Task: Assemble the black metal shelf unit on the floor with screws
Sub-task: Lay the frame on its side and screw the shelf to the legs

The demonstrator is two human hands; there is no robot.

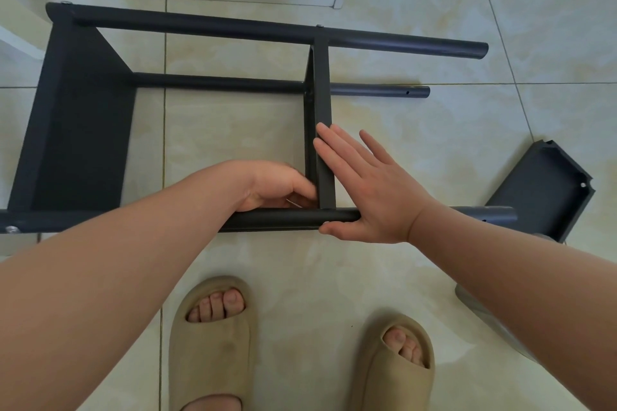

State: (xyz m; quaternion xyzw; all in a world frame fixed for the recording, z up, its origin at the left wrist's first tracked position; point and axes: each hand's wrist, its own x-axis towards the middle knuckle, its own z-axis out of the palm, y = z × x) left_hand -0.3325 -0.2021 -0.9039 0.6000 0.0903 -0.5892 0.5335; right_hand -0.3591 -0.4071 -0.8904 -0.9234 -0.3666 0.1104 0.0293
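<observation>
The shelf unit lies on its side on the floor. My right hand presses flat, fingers straight, against its middle shelf, thumb beside the near pole. My left hand curls into that corner; whether it grips anything, I cannot tell.

Smooth, matt black metal on the shelf bar under the right fingers. Same dull black metal on the round pole below the left fingers. Shiny, smooth cream tiles on the floor past the fingertips. Bright silver screw far left of the left fingers. Soft-looking, matt tan slippers below the fingers. Dull black tray right of the right fingers.
</observation>
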